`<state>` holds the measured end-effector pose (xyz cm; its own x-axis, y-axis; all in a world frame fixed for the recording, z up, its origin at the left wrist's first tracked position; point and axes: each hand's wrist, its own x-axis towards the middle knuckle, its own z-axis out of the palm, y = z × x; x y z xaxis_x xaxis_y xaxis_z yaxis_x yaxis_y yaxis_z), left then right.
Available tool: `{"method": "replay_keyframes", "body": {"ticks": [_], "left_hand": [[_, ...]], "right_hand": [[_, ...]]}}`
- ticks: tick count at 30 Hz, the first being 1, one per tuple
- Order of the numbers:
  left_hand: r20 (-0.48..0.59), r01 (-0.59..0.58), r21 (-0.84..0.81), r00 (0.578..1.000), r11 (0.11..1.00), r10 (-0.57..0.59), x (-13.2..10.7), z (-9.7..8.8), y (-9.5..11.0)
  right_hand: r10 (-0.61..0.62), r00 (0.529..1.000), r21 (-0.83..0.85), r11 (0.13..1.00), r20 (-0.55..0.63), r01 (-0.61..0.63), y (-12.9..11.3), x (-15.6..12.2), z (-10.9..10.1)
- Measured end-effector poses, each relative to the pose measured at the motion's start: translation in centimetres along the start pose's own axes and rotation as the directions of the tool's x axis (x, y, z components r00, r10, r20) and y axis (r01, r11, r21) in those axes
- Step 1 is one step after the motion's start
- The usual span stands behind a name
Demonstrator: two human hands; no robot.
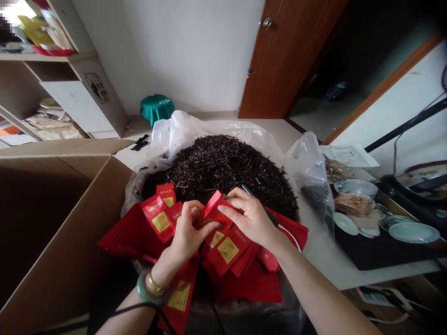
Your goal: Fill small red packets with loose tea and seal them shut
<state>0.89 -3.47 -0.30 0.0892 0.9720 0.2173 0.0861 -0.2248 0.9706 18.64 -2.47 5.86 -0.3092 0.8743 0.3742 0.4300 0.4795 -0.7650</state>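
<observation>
A small red foil packet (216,204) is held between both hands over the near edge of a heap of dark dried tea leaves (226,160). My left hand (186,232) pinches its left side with thumb and bent fingers. The thumb and fingers of my right hand (249,215) grip its right side near the top edge. Behind the right hand lies a slim dark device (272,217) with a white cable, partly hidden. Several red packets (228,249) with gold labels lie beneath the hands, and a fanned stack of packets (129,232) is left of them.
Clear plastic sheeting (307,163) surrounds the tea. An open cardboard box (66,186) stands at the left. On the right, a table holds a plastic tub (356,188) and a lid (345,224). A teal-covered stool (157,108) and a wooden door (279,60) are farther back.
</observation>
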Motion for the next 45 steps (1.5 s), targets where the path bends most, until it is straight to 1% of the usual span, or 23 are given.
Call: {"method": "replay_keyframes", "body": {"ticks": [3,7,8,10,11,12,13,15,16,18,21,23,26,28,31,34,37,40,42,45], "left_hand": [[-0.067,-0.058,0.028,0.996,0.998,0.059,0.0,0.3,0.4],[-0.173,-0.153,0.072,0.971,0.986,0.163,0.0,0.5,1.0],[-0.191,-0.158,0.069,0.967,0.985,0.168,-0.1,0.5,1.0],[-0.221,-0.119,0.01,0.968,0.993,0.118,-0.1,0.7,1.0],[-0.212,-0.078,-0.047,0.975,0.996,0.067,-0.1,0.7,1.1],[-0.174,-0.023,-0.104,0.985,0.994,0.004,-0.1,0.8,1.1],[-0.108,0.043,-0.142,0.992,0.989,-0.059,0.0,0.8,1.2],[0.047,0.161,-0.116,0.987,0.98,-0.156,0.2,0.8,1.4],[0.108,0.198,-0.067,0.976,0.978,-0.19,0.3,0.7,1.5],[0.186,0.247,0.02,0.951,0.969,-0.246,0.5,0.5,1.7],[0.31,0.314,0.05,0.897,0.948,-0.314,0.7,0.2,1.7],[0.359,0.311,0.084,0.877,0.947,-0.32,0.7,0.0,1.6],[0.353,0.247,0.167,0.889,0.954,-0.292,0.7,-0.2,1.5],[0.367,0.222,0.166,0.89,0.961,-0.269,0.6,-0.2,1.5],[0.432,0.262,0.022,0.868,0.965,-0.246,0.4,0.1,1.5],[0.46,0.336,-0.139,0.855,0.932,-0.24,0.2,0.6,1.5],[0.429,0.351,-0.219,0.872,0.91,-0.234,-0.1,1.0,1.5],[0.355,0.301,-0.22,0.911,0.928,-0.211,-0.3,1.1,1.5],[0.325,0.258,-0.187,0.927,0.948,-0.188,-0.4,1.0,1.4],[0.316,0.197,-0.104,0.936,0.975,-0.156,-0.6,0.8,1.2]], "right_hand": [[-0.024,0.999,-0.011,1.0,-0.04,0.023,0.1,0.0,-0.1],[-0.03,0.993,-0.003,1.0,-0.114,0.03,0.2,0.0,0.2],[-0.032,0.992,0.0,0.999,-0.126,0.032,0.2,0.0,0.3],[-0.032,0.99,0.008,0.999,-0.14,0.034,0.2,0.0,0.4],[-0.03,0.989,0.011,0.999,-0.146,0.032,0.1,0.0,0.4],[-0.025,0.988,0.01,1.0,-0.153,0.027,0.1,0.0,0.3],[-0.02,0.987,0.007,1.0,-0.161,0.021,0.1,0.1,0.2],[-0.013,0.983,-0.006,1.0,-0.184,0.012,0.2,0.2,0.0],[-0.012,0.981,-0.017,1.0,-0.195,0.009,0.2,0.2,-0.1],[-0.013,0.978,-0.037,0.999,-0.208,0.005,0.3,0.3,-0.3],[-0.011,0.978,-0.058,0.998,-0.207,-0.001,0.4,0.3,-0.4],[-0.002,0.98,-0.059,0.998,-0.2,-0.01,0.4,0.3,-0.4],[0.007,0.985,-0.056,0.998,-0.174,-0.017,0.3,0.3,-0.6],[-0.009,0.99,-0.053,0.999,-0.141,0.002,0.2,0.3,-0.6],[-0.077,0.993,-0.066,0.995,-0.086,0.072,-0.3,0.1,-0.5],[-0.172,0.985,-0.127,0.977,-0.018,0.169,-1.4,-0.4,-0.4],[-0.193,0.981,-0.278,0.942,0.012,0.188,-2.6,-0.8,-0.9],[-0.21,0.978,-0.426,0.884,0.004,0.192,-3.3,-0.9,-1.7],[-0.232,0.972,-0.452,0.865,0.022,0.217,-3.4,-1.0,-2.0],[-0.215,0.973,-0.426,0.875,0.081,0.229,-3.5,-1.0,-2.0]]}}
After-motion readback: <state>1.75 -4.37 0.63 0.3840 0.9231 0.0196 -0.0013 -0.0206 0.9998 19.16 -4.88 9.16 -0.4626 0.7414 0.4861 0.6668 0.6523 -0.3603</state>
